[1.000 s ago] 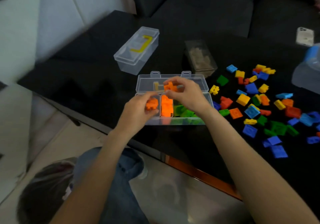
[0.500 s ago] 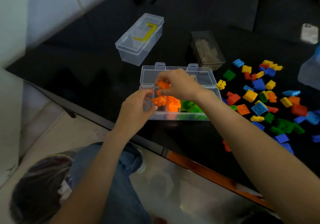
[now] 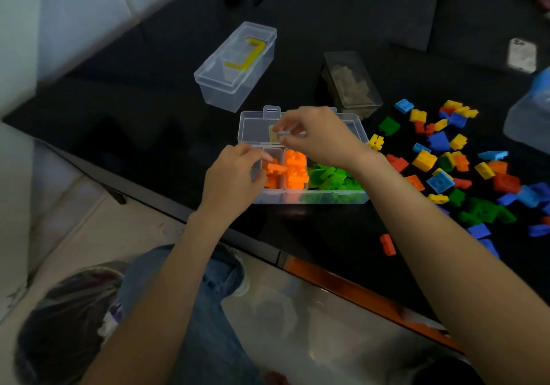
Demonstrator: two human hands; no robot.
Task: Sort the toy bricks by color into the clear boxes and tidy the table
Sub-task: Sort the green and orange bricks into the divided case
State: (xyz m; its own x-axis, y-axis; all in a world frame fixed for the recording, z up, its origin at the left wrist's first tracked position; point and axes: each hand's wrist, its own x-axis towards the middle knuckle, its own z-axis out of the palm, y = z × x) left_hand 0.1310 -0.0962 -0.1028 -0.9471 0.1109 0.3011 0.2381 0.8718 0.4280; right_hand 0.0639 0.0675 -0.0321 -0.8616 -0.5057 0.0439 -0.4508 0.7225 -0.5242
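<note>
While our left grip (image 3: 238, 173) pinches an orange brick (image 3: 275, 169) just inside the compartment box (image 3: 309, 198), our right grip (image 3: 315, 137) above it pinches a small clear divider (image 3: 275, 133).

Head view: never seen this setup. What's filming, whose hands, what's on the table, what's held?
There is no machine: a person wears a camera on the head, looking down at their own hands. On the black table stands an open clear box, with orange bricks and green bricks in separate compartments. The left hand grips an orange brick over the box. The right hand pinches something small and pale at the lid. Loose mixed bricks lie to the right, and a second, closed clear box stands behind.
</note>
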